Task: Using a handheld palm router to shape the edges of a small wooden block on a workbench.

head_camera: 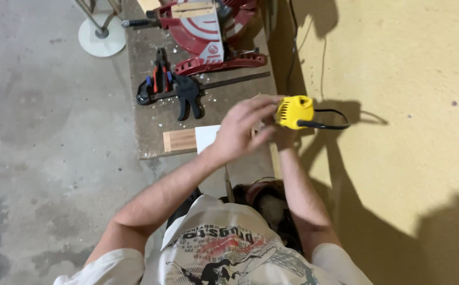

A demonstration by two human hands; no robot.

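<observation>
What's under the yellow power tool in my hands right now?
Under the yellow corded power tool, the right hand supports it; the left hand covers its front. Whatever it works on is hidden.

Under you runs a grey concrete floor (39,158), stained and blotchy. To your right stands a yellow plastered wall (414,68), crossed by hard dark shadows from strong light. Ahead lies a brown work board (150,132) dusted with pale chips, bearing a red mitre saw (208,31), a black bar clamp (187,95) and red-handled pliers (161,71). A white round stand base (102,37) sits on the floor beside it.
</observation>
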